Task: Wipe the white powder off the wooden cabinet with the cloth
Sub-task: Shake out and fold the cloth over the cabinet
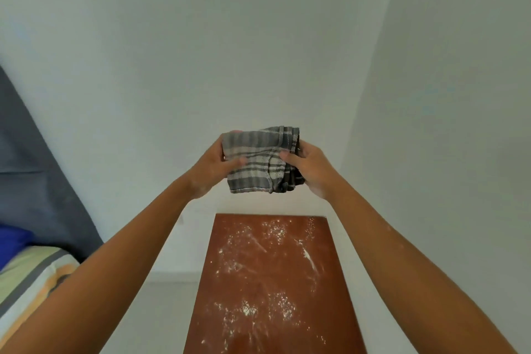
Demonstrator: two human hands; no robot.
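Left hand (214, 165) and right hand (309, 168) are gripping a folded grey checked cloth (260, 161) above the powder-dusted reddish wooden cabinet top (273, 282); soft, light, probably best gripped bunched.

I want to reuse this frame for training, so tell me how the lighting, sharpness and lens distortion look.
Head view: soft, even light with no glare and only faint shadows; wide-angle stretch bows the forearms and wall edges near the borders; the checked cloth held by the left hand and right hand is slightly soft, while the white powder on the wooden cabinet reads clearly.
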